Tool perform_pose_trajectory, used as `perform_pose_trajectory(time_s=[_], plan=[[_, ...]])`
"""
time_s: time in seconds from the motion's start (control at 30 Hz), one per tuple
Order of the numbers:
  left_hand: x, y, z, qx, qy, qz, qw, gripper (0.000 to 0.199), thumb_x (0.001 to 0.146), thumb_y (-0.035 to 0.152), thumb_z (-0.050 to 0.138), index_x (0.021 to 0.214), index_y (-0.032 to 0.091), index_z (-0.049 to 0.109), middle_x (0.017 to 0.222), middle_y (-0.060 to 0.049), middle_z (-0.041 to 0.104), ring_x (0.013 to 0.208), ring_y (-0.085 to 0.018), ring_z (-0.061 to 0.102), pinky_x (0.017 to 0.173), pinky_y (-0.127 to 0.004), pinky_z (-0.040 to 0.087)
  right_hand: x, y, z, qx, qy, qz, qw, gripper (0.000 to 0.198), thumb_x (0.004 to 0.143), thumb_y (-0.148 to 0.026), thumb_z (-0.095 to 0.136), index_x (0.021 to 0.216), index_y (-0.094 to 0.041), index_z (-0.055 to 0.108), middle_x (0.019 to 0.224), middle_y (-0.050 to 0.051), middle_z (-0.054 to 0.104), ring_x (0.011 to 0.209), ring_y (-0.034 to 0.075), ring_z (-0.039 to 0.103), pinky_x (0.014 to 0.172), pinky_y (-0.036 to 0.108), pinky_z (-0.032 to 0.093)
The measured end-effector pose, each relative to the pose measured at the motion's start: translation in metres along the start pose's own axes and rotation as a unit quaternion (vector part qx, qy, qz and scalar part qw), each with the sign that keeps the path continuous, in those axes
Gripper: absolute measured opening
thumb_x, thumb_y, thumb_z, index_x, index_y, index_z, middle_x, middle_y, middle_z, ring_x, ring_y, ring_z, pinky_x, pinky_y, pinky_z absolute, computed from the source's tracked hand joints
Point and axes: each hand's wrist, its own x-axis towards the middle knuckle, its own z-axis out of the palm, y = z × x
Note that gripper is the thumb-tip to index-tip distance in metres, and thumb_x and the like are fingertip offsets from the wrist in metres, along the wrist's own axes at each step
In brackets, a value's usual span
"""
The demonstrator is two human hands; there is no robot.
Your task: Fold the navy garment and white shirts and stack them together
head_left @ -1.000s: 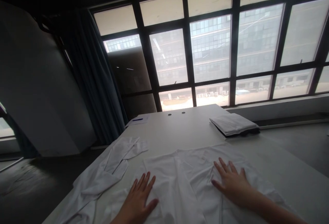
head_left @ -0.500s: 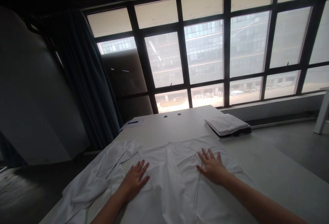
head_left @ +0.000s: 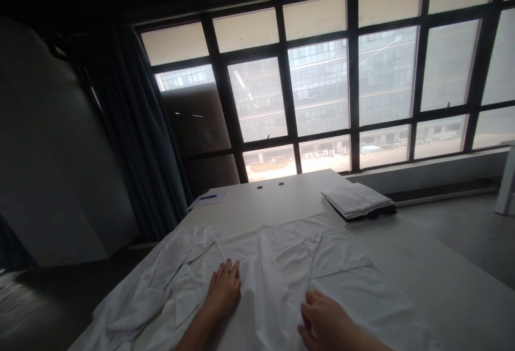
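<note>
Right hand: drawn back, fingers curled; grip's hold, cannot tell.
Left hand: resting on white cloth, fingers barely parted.
White cloth: spread across near half of desk.
Open room: between cloth and right edge.

Hands: two, comprising one left hand and one right hand. Cloth: one spread white cloth beneath both hands. Heap: one white heap, left of the left hand; whether it is a separate piece cannot be determined. Folded stack: one folded stack, beyond the right hand, with at least two layers: one white, one dark. Pen: one pen, beyond the left hand, on at least one sheet of paper. Table: one table, below both hands. Holes: two round holes, ahead, between the hands. Top-row panes: five whole panes, far beyond the hands, plus one cut off rightward.
</note>
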Motion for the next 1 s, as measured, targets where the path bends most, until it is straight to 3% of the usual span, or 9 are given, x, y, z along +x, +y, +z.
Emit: perform_pose_trajectory(time_s=[0.13,0.27,0.37,0.5,0.67,0.83,0.9,1.0], plan=[[-0.006,0.013,-0.001,-0.046,0.054,-0.017,0.997,0.060,0.092,0.024,0.038,0.151,0.013,0.047,0.161,-0.017,0.037,0.149,-0.035,0.032,0.121,-0.055,0.023,-0.017,-0.001,0.025,-0.044,-0.092,0.060,0.993,0.028,0.075,-0.032,0.076,0.100,-0.018,0.075,0.101,0.013,0.074,0.098,0.031,0.069,0.081,0.033,0.053],[-0.012,0.011,-0.005,-0.133,0.074,0.036,0.988,0.058,0.090,0.022,0.043,0.146,0.018,0.054,0.156,-0.007,0.047,0.150,-0.026,0.034,0.123,-0.043,0.027,-0.022,0.003,0.040,-0.048,-0.064,0.040,0.996,0.024,0.077,-0.023,0.071,0.100,-0.019,0.076,0.111,0.014,0.072,0.107,0.032,0.066,0.088,0.037,0.054],[-0.014,0.007,-0.006,-0.198,0.085,0.075,0.974,0.053,0.095,0.031,0.043,0.144,0.018,0.056,0.157,-0.008,0.046,0.151,-0.027,0.031,0.122,-0.044,0.030,-0.022,-0.003,0.045,-0.058,-0.049,0.023,0.997,0.026,0.077,-0.011,0.063,0.098,-0.019,0.075,0.110,0.013,0.072,0.105,0.029,0.067,0.088,0.033,0.054],[-0.015,0.007,-0.006,-0.203,0.098,0.106,0.968,0.052,0.099,0.043,0.042,0.143,0.020,0.059,0.158,-0.011,0.042,0.151,-0.030,0.029,0.122,-0.049,0.031,-0.027,-0.011,0.031,-0.058,-0.040,0.052,0.996,0.025,0.079,-0.012,0.060,0.100,-0.019,0.073,0.107,0.013,0.073,0.099,0.028,0.071,0.082,0.030,0.054],[-0.015,0.008,-0.001,-0.178,0.107,0.150,0.967,0.056,0.099,0.053,0.044,0.149,0.028,0.051,0.159,-0.011,0.040,0.149,-0.033,0.033,0.119,-0.059,0.031,-0.037,-0.011,0.000,-0.023,-0.083,0.114,0.990,0.044,0.080,-0.043,0.069,0.117,-0.019,0.067,0.102,0.015,0.077,0.093,0.036,0.075,0.075,0.036,0.055],[-0.016,0.007,0.003,-0.147,0.099,0.153,0.972,0.056,0.102,0.053,0.041,0.153,0.029,0.045,0.161,-0.010,0.038,0.149,-0.031,0.034,0.120,-0.058,0.031,-0.035,-0.016,0.001,-0.045,-0.128,0.096,0.986,0.021,0.085,-0.037,0.064,0.094,-0.021,0.074,0.100,0.016,0.078,0.095,0.038,0.075,0.076,0.037,0.054],[-0.016,0.007,0.004,-0.144,0.104,0.153,0.972,0.057,0.103,0.055,0.039,0.153,0.029,0.044,0.161,-0.010,0.037,0.149,-0.031,0.034,0.120,-0.057,0.031,-0.034,-0.015,-0.004,-0.024,-0.110,0.086,0.990,0.018,0.086,-0.035,0.062,0.091,-0.021,0.073,0.098,0.015,0.078,0.093,0.034,0.075,0.075,0.034,0.052],[-0.016,0.007,0.003,-0.144,0.103,0.150,0.973,0.059,0.104,0.058,0.035,0.154,0.028,0.043,0.161,-0.010,0.037,0.149,-0.031,0.034,0.120,-0.056,0.031,-0.033,-0.002,-0.025,0.066,-0.029,0.095,0.993,0.018,0.090,-0.035,0.055,0.087,-0.021,0.067,0.090,0.009,0.077,0.083,0.024,0.072,0.071,0.029,0.048]])
